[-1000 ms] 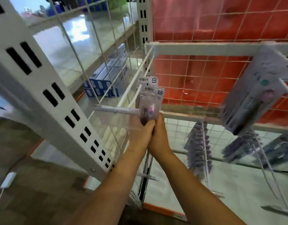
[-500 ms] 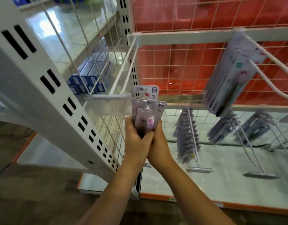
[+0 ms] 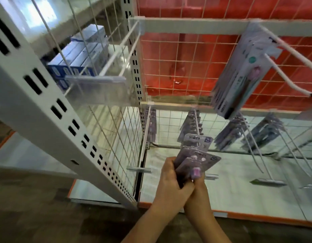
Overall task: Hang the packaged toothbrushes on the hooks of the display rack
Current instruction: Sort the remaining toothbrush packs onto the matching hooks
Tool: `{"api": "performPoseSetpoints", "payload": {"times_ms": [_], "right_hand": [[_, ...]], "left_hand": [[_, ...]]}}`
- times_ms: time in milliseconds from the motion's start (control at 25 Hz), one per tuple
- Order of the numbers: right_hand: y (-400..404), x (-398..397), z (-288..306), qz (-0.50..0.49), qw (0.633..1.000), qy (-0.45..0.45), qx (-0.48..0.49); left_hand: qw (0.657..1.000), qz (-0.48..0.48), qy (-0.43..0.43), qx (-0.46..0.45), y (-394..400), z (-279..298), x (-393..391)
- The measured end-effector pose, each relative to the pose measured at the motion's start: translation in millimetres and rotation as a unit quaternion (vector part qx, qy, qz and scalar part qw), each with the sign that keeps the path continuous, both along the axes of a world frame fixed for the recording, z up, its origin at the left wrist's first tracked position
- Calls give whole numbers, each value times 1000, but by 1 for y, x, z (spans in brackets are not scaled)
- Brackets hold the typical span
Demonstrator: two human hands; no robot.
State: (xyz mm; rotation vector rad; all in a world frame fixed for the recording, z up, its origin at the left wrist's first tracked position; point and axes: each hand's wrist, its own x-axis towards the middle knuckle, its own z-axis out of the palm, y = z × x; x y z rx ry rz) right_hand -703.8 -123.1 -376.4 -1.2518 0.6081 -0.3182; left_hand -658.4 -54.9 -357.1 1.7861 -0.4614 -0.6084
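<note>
Now both hands, left hand and right hand, pressed together, grip the toothbrush packs below the empty hook; fanned packs may slip out.

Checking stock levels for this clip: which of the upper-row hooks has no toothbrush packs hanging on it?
The upper-left hook, beside the perforated upright, with the clear label holder at its tip. Its wires are bare, while the upper-right hook carries a bunch of packs.
</note>
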Motion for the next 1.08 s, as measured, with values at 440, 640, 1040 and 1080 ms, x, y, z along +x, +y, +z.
{"api": "performPoseSetpoints", "payload": {"times_ms": [440, 640, 1040, 1080], "right_hand": [[-6, -14, -68, 90, 955, 55, -277], [-9, 14, -140, 85, 957, 19, -276], [-68, 115, -244, 82, 941, -43, -325], [-71, 122, -247, 84, 944, -49, -315]], "left_hand": [[990, 85, 93, 62, -6, -84, -9], [997, 68, 35, 9, -6, -138, 16], [988, 98, -82, -87, -55, -269, 130], [986, 106, -87, -97, -59, -273, 136]]}}
